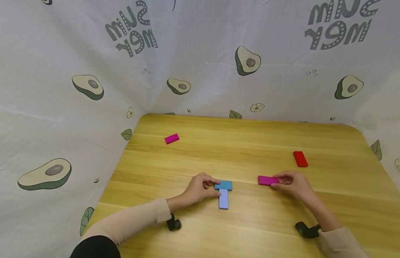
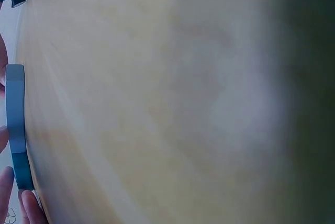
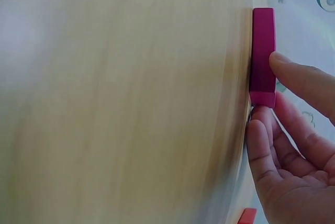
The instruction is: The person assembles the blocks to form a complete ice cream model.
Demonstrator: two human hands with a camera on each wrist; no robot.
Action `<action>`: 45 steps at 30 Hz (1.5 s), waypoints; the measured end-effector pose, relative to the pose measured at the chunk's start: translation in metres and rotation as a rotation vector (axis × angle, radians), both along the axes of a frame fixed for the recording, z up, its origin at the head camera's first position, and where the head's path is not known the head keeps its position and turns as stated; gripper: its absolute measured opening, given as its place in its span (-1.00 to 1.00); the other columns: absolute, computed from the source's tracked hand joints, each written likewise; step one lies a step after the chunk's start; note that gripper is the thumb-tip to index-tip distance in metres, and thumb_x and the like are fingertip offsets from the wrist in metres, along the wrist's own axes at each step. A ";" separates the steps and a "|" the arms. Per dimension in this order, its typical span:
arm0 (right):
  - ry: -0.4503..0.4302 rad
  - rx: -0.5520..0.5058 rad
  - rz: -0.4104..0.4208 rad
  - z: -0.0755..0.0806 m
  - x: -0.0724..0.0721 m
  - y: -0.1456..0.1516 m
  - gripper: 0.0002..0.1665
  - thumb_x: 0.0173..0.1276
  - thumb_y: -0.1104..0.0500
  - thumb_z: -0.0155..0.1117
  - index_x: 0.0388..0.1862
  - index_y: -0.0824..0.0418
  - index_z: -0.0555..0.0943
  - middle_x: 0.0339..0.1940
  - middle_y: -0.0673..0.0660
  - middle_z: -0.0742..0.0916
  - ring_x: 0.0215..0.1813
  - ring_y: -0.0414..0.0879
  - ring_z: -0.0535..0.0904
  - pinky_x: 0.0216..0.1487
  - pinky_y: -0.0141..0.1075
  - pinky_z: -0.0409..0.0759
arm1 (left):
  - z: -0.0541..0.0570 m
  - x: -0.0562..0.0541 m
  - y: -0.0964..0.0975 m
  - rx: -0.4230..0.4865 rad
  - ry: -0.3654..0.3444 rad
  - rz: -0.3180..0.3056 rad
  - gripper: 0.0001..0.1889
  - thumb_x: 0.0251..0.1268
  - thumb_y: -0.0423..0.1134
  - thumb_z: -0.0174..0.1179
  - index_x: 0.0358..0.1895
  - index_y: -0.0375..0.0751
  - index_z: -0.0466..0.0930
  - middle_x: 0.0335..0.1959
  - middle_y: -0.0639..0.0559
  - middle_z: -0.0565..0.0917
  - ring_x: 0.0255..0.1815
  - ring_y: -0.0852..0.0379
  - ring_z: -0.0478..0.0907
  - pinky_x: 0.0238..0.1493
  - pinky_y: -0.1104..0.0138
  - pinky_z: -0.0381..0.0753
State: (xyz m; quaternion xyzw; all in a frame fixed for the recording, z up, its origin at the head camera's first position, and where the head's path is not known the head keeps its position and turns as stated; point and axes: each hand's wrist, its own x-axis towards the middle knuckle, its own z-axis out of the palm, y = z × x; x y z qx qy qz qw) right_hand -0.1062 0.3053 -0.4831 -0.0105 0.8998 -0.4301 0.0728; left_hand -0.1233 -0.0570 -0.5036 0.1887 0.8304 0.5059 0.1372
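Surface (image 1: 245, 233) held 5 blocks. L hand (image 1: 198, 190) pinched blue block (image 1: 226, 185) at its left end, thumb also against lavender block (image 1: 224, 201), which abutted blue's near edge, T-shaped. R hand (image 1: 293, 183) pinched magenta block (image 1: 266, 180), right end, approx. level w/ blue, well apart. Red block (image 1: 300, 159) lay beyond R hand; 2nd magenta block (image 1: 172, 138), far left.

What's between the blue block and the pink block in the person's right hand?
Just a bare stretch of wooden tabletop; the head view shows it between the blue block and the held pink block.
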 end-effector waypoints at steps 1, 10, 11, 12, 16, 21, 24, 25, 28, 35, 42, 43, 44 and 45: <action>-0.003 -0.001 0.001 0.000 0.000 -0.001 -0.55 0.17 0.21 0.56 -0.05 0.49 0.67 -0.33 0.15 0.70 -0.36 -0.17 0.57 -0.33 -0.42 0.59 | 0.000 0.000 0.000 -0.002 0.002 0.000 -0.68 0.01 -0.21 0.57 -0.11 -0.13 0.81 -0.29 0.04 0.56 -0.27 0.15 0.47 -0.22 0.42 0.51; -0.004 -0.020 0.007 -0.001 -0.002 -0.009 -0.58 0.17 0.24 0.56 -0.08 0.48 0.68 -0.34 0.14 0.69 -0.36 -0.16 0.57 -0.33 -0.42 0.60 | 0.001 0.000 0.000 0.005 -0.014 0.004 -0.68 0.00 -0.23 0.58 -0.11 -0.13 0.81 -0.29 0.04 0.56 -0.28 0.16 0.46 -0.22 0.43 0.49; -0.002 -0.020 0.015 -0.001 -0.002 -0.010 -0.58 0.17 0.23 0.55 -0.09 0.49 0.67 -0.34 0.13 0.69 -0.36 -0.15 0.57 -0.34 -0.42 0.59 | 0.001 0.000 0.000 0.005 -0.013 0.005 -0.68 0.00 -0.22 0.58 -0.12 -0.13 0.81 -0.29 0.04 0.57 -0.28 0.16 0.46 -0.22 0.43 0.50; -0.004 -0.021 0.014 -0.001 -0.003 -0.011 -0.58 0.17 0.23 0.56 -0.09 0.49 0.68 -0.35 0.13 0.69 -0.36 -0.15 0.57 -0.35 -0.41 0.59 | 0.001 0.000 0.000 0.004 -0.011 0.007 -0.68 0.00 -0.22 0.58 -0.12 -0.12 0.81 -0.29 0.05 0.57 -0.28 0.16 0.46 -0.22 0.43 0.50; -0.015 -0.020 0.014 -0.001 -0.004 -0.014 -0.57 0.17 0.23 0.56 -0.08 0.48 0.68 -0.35 0.12 0.68 -0.36 -0.14 0.56 -0.35 -0.41 0.58 | -0.001 0.000 0.000 0.002 -0.009 0.008 -0.68 0.00 -0.21 0.58 -0.11 -0.09 0.81 -0.28 0.07 0.57 -0.27 0.17 0.47 -0.21 0.42 0.51; -0.014 -0.026 0.024 -0.001 -0.006 -0.018 -0.58 0.17 0.24 0.55 -0.07 0.49 0.67 -0.36 0.12 0.68 -0.37 -0.14 0.55 -0.36 -0.40 0.58 | -0.001 0.000 0.001 0.006 -0.011 0.007 -0.68 0.00 -0.21 0.58 -0.11 -0.09 0.81 -0.27 0.07 0.57 -0.26 0.16 0.47 -0.21 0.42 0.51; -0.007 -0.030 0.030 -0.002 -0.006 -0.021 -0.58 0.16 0.25 0.56 -0.09 0.49 0.67 -0.37 0.12 0.68 -0.38 -0.14 0.55 -0.37 -0.39 0.58 | -0.001 0.000 0.000 0.006 -0.003 0.005 -0.68 0.00 -0.21 0.58 -0.11 -0.11 0.81 -0.28 0.07 0.56 -0.27 0.16 0.46 -0.21 0.42 0.51; -0.005 -0.030 0.029 -0.002 -0.006 -0.022 -0.59 0.16 0.25 0.56 -0.09 0.49 0.68 -0.37 0.12 0.68 -0.38 -0.15 0.55 -0.38 -0.39 0.58 | -0.002 0.000 0.000 0.004 -0.003 0.004 -0.68 0.00 -0.22 0.58 -0.11 -0.11 0.81 -0.28 0.07 0.56 -0.27 0.16 0.46 -0.21 0.42 0.51; -0.001 -0.034 0.029 -0.003 -0.007 -0.024 -0.59 0.15 0.25 0.57 -0.10 0.48 0.68 -0.37 0.12 0.69 -0.38 -0.16 0.55 -0.38 -0.39 0.58 | -0.002 -0.001 0.001 0.001 -0.004 0.005 -0.68 0.00 -0.22 0.58 -0.10 -0.10 0.81 -0.28 0.07 0.56 -0.27 0.18 0.45 -0.21 0.42 0.51; 0.023 -0.025 0.042 -0.003 -0.011 -0.030 -0.63 0.14 0.28 0.57 -0.13 0.46 0.70 -0.37 0.13 0.69 -0.38 -0.15 0.55 -0.37 -0.39 0.57 | -0.002 -0.002 0.002 -0.001 -0.010 0.009 -0.69 0.01 -0.22 0.57 -0.11 -0.10 0.81 -0.28 0.09 0.57 -0.27 0.18 0.46 -0.21 0.42 0.51; 0.031 -0.036 0.067 -0.002 -0.015 -0.041 -0.66 0.13 0.30 0.57 -0.16 0.45 0.70 -0.42 0.11 0.67 -0.39 -0.12 0.55 -0.40 -0.38 0.56 | 0.000 -0.001 0.001 0.002 -0.008 0.009 -0.68 0.01 -0.23 0.57 -0.10 -0.11 0.81 -0.27 0.07 0.58 -0.25 0.17 0.47 -0.20 0.41 0.52; 0.027 -0.038 0.070 -0.002 -0.016 -0.043 -0.66 0.13 0.29 0.56 -0.16 0.45 0.70 -0.42 0.12 0.67 -0.39 -0.11 0.55 -0.40 -0.37 0.56 | 0.000 0.000 0.001 0.002 -0.010 0.010 -0.68 0.01 -0.23 0.57 -0.10 -0.11 0.81 -0.27 0.07 0.58 -0.25 0.17 0.47 -0.19 0.41 0.52; 0.021 -0.036 0.072 -0.001 -0.016 -0.045 -0.66 0.14 0.29 0.56 -0.15 0.45 0.70 -0.41 0.11 0.67 -0.39 -0.10 0.55 -0.41 -0.37 0.56 | 0.000 0.000 0.001 0.004 -0.010 0.010 -0.68 0.01 -0.23 0.57 -0.10 -0.11 0.81 -0.27 0.08 0.58 -0.25 0.17 0.47 -0.19 0.41 0.52; 0.016 -0.038 0.072 -0.001 -0.016 -0.047 -0.66 0.14 0.29 0.56 -0.15 0.45 0.70 -0.41 0.12 0.67 -0.38 -0.09 0.55 -0.41 -0.37 0.56 | 0.000 0.000 0.001 0.004 -0.010 0.010 -0.68 0.01 -0.23 0.57 -0.10 -0.11 0.81 -0.27 0.08 0.58 -0.25 0.17 0.47 -0.19 0.41 0.52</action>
